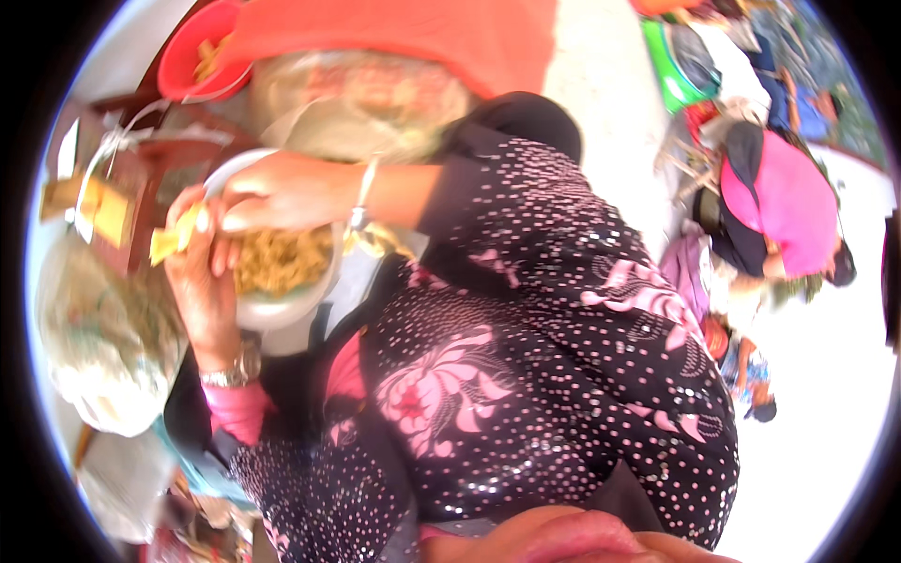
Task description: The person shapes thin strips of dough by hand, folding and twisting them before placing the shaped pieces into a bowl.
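My left hand (202, 277), with a metal watch at its wrist, grips a small yellow folded piece (176, 236) between thumb and fingers. My right hand (277, 192), with a bracelet, reaches in from the right. Its curled fingers meet those of my left hand beside the yellow piece; what they pinch, if anything, is hidden. Just beneath both hands is a white bowl (270, 314) holding many yellow-brown bits of food (286, 261). Yellow strips (385, 241) lie close to the bowl's right side.
A bundle of yellow pieces (103, 211) tied with white string stands at the left, above a clear plastic bag (108, 328). At the far side are a red bucket (178, 70), a woven sack (357, 89) and orange cloth (404, 33). A person in pink (793, 202) sits at right.
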Tool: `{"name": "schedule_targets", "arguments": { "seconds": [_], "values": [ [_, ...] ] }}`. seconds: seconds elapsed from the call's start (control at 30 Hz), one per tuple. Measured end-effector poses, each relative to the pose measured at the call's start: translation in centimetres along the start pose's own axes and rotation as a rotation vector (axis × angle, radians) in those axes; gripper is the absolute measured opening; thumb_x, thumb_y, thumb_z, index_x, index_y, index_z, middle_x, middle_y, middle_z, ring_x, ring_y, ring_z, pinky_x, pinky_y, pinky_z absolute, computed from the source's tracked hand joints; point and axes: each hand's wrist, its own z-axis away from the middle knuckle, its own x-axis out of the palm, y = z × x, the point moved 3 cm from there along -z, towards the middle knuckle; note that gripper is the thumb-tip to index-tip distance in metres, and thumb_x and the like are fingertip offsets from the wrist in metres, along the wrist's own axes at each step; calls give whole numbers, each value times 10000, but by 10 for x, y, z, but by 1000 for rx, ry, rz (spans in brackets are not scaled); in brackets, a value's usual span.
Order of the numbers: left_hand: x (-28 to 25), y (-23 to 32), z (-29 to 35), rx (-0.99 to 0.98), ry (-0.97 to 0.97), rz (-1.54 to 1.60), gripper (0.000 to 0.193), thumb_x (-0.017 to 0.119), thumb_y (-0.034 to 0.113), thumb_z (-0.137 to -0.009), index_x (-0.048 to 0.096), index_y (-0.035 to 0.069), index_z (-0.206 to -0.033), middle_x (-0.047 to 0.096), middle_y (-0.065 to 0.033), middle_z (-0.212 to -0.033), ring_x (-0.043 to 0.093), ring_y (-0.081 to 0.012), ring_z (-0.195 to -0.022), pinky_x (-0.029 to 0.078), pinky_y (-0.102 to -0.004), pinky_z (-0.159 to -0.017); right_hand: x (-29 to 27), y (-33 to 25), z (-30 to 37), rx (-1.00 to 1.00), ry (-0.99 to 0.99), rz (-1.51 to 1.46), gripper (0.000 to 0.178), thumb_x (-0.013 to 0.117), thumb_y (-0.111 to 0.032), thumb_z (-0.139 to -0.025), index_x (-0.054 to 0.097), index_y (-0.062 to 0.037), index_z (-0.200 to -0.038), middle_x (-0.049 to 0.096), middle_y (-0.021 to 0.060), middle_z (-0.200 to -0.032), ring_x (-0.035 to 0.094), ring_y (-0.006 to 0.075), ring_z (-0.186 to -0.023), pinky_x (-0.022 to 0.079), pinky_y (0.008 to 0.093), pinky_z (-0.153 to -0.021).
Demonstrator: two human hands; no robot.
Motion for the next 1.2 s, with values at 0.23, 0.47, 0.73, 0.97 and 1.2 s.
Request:
{"name": "schedule_targets", "arguments": {
  "seconds": [0.23,0.47,0.73,0.97,1.2],
  "values": [
    [9,-8,-8,-1,-23,-642,299,553,186,-935,496,7,-1168,495,35,-727,398,-19,-554,320,-180,-480,-20,-12,-9,65,91,250,502,655,-570,-747,598,-72,-711,639,130,-693,618,335,-659,458,416,-570],
    [-2,-17,-17,37,-302,-870,259,508,51,-883,511,-46,-1123,575,-109,-1045,543,-193,-968,420,-305,-859,-12,-2,-8,80,142,238,516,614,-575,-727,679,-63,-729,623,165,-678,605,365,-659,441,447,-563],
    [3,-15,-19,-3,-323,-874,379,566,72,-895,437,-13,-1241,557,-85,-1086,534,-143,-930,440,-255,-766,-14,-3,-9,134,148,201,387,552,-412,-799,675,-57,-705,592,196,-650,590,386,-652,443,463,-583],
    [15,0,-15,-93,-210,-546,454,586,95,-895,409,16,-1306,564,-65,-1125,554,-99,-919,455,-200,-618,-29,-2,-14,172,351,-20,384,575,-350,-795,643,-7,-638,579,200,-620,578,374,-606,454,448,-592],
    [17,6,-17,-59,-238,-539,479,561,134,-919,380,14,-1346,562,-55,-1149,554,-91,-919,456,-198,-601,-42,0,-15,165,457,-189,348,588,-300,-790,646,-1,-622,595,148,-568,584,259,-525,457,374,-558]
  ]
}}
